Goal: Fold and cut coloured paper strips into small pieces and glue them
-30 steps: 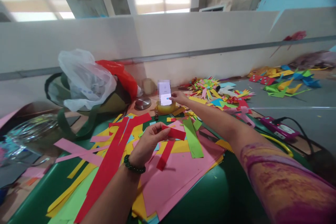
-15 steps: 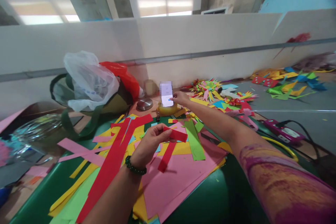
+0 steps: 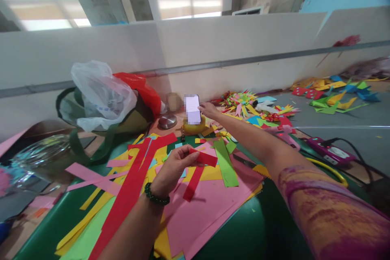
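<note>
My left hand (image 3: 176, 166), with a dark green bead bracelet at its wrist, pinches a short red paper strip (image 3: 209, 158) between thumb and fingers. Below it lies a stack of pink paper sheets (image 3: 201, 211) with another red strip (image 3: 194, 183) and a green strip (image 3: 226, 166) on top. My right arm reaches forward to a lit phone (image 3: 194, 109), which leans upright against a yellow object (image 3: 195, 128). At the phone's right edge is my right hand (image 3: 210, 111), a finger stretched towards the screen and nothing held; whether it touches cannot be made out.
Long red strips (image 3: 131, 187) and crossed pink strips (image 3: 94, 178) cover the left side. A bag (image 3: 131, 115) with plastic bags stands behind, beside a round metal lid (image 3: 167, 121). Colourful paper fringes (image 3: 240, 100) and a purple box with a cable (image 3: 329, 152) are on the right.
My right fingertip has drawn back from over the screen to the phone's right edge, and the screen content has changed. The left hand still holds the red strip in the same place.
</note>
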The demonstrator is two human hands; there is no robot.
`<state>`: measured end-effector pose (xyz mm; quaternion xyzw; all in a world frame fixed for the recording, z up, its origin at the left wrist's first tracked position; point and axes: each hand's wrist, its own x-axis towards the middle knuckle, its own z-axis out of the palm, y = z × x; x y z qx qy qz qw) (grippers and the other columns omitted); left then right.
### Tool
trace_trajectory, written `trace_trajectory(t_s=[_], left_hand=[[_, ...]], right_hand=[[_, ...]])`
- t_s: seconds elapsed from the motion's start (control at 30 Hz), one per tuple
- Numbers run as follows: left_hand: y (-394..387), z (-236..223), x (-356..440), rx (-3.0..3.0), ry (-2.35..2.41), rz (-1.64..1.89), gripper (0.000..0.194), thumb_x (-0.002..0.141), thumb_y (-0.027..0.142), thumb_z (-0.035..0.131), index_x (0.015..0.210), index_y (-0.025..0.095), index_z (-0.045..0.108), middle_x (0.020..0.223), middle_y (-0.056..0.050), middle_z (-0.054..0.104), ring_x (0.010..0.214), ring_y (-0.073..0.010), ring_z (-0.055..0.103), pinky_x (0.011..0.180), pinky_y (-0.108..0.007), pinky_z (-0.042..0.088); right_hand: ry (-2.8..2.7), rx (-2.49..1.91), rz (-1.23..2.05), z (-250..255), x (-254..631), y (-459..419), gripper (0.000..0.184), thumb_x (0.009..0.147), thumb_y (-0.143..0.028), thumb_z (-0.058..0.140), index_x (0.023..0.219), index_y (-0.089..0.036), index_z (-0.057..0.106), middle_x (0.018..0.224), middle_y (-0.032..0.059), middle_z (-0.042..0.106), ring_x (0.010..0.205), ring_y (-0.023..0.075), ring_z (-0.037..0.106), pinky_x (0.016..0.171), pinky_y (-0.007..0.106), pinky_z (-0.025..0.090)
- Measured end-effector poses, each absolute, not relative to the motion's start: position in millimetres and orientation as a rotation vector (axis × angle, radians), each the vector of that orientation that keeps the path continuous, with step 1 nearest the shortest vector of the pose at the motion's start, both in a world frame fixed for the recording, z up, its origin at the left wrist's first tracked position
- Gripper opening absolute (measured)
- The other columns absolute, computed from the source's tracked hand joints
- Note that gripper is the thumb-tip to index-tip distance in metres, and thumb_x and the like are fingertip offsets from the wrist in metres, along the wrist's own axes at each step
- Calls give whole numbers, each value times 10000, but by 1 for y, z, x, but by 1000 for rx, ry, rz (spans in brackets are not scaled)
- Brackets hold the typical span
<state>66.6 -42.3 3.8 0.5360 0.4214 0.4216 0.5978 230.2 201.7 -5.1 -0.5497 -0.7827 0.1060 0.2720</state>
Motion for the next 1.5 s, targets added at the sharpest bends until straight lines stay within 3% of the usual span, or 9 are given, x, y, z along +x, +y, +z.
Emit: trace_trajectory(t_s=[0.2,0.47,0.73,1.3,1.5], left_hand=[[-42,4,67,1232,989,991,328,675,444,782,721,163,620,731,-18,707,729,-158,677,749,-272,502],[-41,3,66,1244,1013,990,368,666,479,775,735,155,615,735,-23,707,714,-151,667,739,-267,494],[-40,2,66,1255,1017,989,360,673,471,770,730,155,606,734,-25,712,722,-158,672,744,-273,501],[-40,2,67,1282,1025,980,335,699,460,753,733,156,617,748,-42,731,730,-170,689,735,-272,498],[-41,3,67,1283,1029,975,308,707,437,753,722,157,625,728,-31,721,725,-171,687,743,-279,502]], right_hand=[[-2061,-1484,270,5,227,213,385,972,-316,373,940,-103,692,886,116,723,751,168,616,635,227,382],[-2023,-1484,287,8,225,221,400,983,-340,368,934,-100,684,799,90,706,704,138,601,591,203,365],[-2008,-1461,313,5,227,223,295,912,-375,538,947,-134,705,816,76,724,727,146,635,626,207,403],[-2003,-1403,376,-6,229,239,321,765,-338,742,1027,-158,700,926,80,743,771,154,670,689,236,485],[-1994,-1432,362,1,228,231,289,849,-390,638,983,-144,710,850,83,739,734,160,658,651,235,452]])
